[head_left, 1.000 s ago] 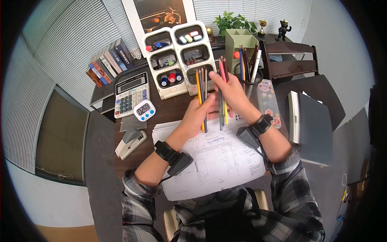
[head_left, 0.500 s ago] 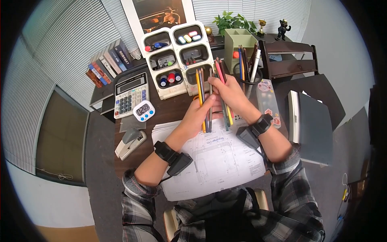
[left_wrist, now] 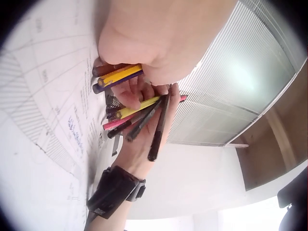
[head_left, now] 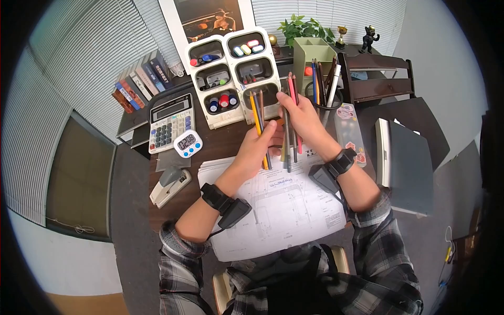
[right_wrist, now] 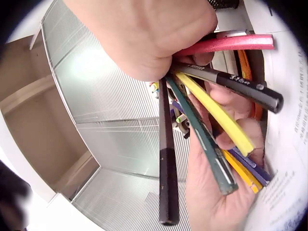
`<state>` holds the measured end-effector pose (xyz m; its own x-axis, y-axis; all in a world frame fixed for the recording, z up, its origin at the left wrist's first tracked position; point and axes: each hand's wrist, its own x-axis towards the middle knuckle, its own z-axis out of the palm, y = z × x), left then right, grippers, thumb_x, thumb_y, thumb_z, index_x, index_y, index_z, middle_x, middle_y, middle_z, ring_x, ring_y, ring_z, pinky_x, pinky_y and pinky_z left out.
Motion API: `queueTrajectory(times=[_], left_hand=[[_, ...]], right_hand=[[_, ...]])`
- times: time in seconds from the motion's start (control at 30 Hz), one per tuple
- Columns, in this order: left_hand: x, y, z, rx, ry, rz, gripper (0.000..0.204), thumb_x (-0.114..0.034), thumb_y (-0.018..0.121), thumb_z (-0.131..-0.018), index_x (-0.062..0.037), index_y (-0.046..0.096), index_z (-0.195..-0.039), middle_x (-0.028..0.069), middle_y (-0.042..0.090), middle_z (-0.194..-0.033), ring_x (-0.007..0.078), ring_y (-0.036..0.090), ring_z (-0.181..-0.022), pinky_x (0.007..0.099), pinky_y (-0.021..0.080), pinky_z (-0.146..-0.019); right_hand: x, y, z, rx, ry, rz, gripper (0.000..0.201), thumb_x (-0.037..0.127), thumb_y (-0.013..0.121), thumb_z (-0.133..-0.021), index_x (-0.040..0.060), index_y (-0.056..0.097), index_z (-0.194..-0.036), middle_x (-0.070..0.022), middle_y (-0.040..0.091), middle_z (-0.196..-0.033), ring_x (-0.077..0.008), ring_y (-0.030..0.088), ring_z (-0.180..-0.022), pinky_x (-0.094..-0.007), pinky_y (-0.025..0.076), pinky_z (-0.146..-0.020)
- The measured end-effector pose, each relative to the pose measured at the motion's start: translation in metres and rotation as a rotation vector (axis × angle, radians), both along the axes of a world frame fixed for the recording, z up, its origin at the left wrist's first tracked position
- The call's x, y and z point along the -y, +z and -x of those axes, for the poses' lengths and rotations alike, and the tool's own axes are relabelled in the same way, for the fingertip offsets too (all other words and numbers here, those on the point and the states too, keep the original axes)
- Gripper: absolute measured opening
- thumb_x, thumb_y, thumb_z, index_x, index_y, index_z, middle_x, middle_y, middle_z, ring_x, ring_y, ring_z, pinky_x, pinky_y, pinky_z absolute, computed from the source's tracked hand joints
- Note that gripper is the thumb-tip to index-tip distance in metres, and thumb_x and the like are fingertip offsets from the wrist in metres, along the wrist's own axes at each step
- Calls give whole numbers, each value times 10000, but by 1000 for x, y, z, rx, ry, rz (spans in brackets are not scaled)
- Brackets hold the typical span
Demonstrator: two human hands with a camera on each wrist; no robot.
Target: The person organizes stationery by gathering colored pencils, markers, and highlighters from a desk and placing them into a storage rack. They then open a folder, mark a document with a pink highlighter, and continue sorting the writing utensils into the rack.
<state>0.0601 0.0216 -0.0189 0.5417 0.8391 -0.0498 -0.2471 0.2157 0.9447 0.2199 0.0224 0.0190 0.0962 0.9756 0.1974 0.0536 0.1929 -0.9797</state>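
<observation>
Over the papers, the left hand (head_left: 255, 149) grips a few pencils, among them a yellow pencil (head_left: 255, 113) and a brown one. Close beside it, the right hand (head_left: 307, 123) holds several pencils, including a pink pencil (head_left: 294, 86) and dark ones. In the left wrist view, the yellow pencil (left_wrist: 120, 75) lies between a brown and a blue one under the left hand (left_wrist: 163, 41). Pink, black, yellow and green pencils (right_wrist: 204, 139) fan out from the right hand (right_wrist: 149, 33) in the right wrist view. The left hand's fingers reach under the right hand's bundle.
A white organizer (head_left: 215, 118) stands behind the hands, with a mesh pen cup (head_left: 338, 100) to its right. Left are a calculator (head_left: 170, 123), timer (head_left: 188, 144) and stapler (head_left: 170, 186). Printed papers (head_left: 278, 226) lie below; a clear case (head_left: 347, 131) is at right.
The right hand has shifted slightly up and right. A dark pencil that stood between the hands now stands farther right, by the right hand's bundle. The left hand's pencils lean more to the left.
</observation>
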Motion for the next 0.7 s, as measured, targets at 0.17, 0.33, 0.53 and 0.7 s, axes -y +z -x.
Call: queueTrajectory(times=[0.17, 0.33, 0.53, 0.7], left_hand=[[5, 7, 0, -17, 29, -46, 361, -358, 489, -1051, -7, 575, -1055, 36, 597, -847, 82, 557, -703, 216, 367, -512], [4, 9, 3, 6, -42, -12, 357, -353, 462, -1062, -8, 553, -1041, -5, 485, -722, 59, 430, -590, 203, 305, -465], [5, 13, 4, 79, -115, 13, 359, -352, 440, -1068, -9, 546, -1071, 10, 503, -722, 67, 430, -574, 209, 305, -460], [7, 13, 0, 118, -77, 42, 330, -331, 442, -1065, -23, 558, -1092, 47, 594, -797, 116, 544, -638, 249, 418, -509]], right_hand=[[-2, -2, 0, -79, 33, 8, 323, 317, 559, -1003, 17, 590, -888, -6, 560, -741, -80, 503, -687, -272, 425, -621], [-2, -2, 4, -75, 45, 4, 221, 239, 630, -967, 34, 600, -888, 2, 564, -730, -57, 487, -643, -242, 402, -581], [5, 5, 4, -150, 245, 83, 187, 215, 645, -958, 45, 598, -898, 25, 519, -686, -52, 473, -584, -226, 381, -527], [9, 11, 5, -210, 138, 96, 246, 270, 609, -982, 58, 568, -865, 22, 524, -662, -57, 494, -571, -221, 404, -528]])
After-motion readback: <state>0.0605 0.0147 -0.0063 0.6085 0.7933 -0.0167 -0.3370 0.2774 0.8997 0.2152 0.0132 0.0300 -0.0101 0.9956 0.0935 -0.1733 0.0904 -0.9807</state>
